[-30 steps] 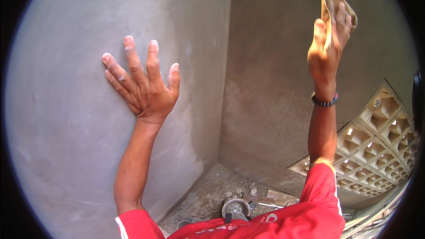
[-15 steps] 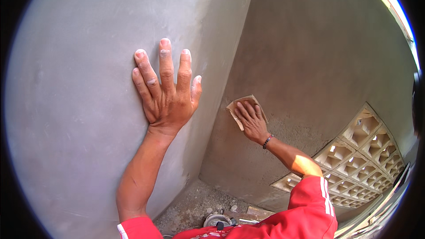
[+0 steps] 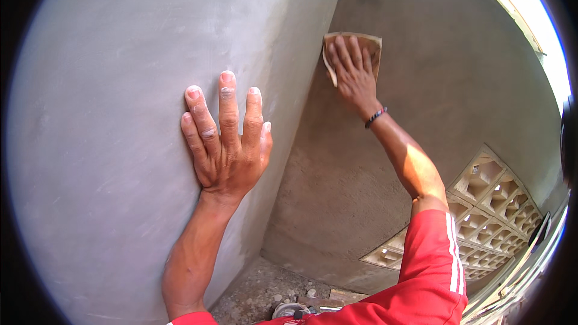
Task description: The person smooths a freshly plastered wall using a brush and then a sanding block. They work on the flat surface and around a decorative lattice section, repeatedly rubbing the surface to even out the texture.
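Note:
My left hand (image 3: 226, 138) is open, palm down on the smooth grey plastered left wall (image 3: 114, 132), fingers spread and whitish dust on their tips and knuckles. Up near the corner, my right hand (image 3: 355, 75) holds a tan, squarish sheet or pad (image 3: 375, 46) flat against the darker grey right wall (image 3: 457, 66), its fingers lying over it and a dark bracelet on the wrist. What the pad is made of, I cannot tell, and most of its underside is hidden.
A pale breeze-block grille (image 3: 478, 177) is set low in the right wall. The rubble-strewn floor (image 3: 253, 283) below holds a bucket (image 3: 284, 312) and boards (image 3: 346, 295). Long strips (image 3: 518, 271) lie at the lower right. A bright opening edges the upper right.
My right hand went from high at the right down to mid-wall by the corner, then back up with the pad, closer to the corner. My left hand shifted right and now sits slightly lower in view.

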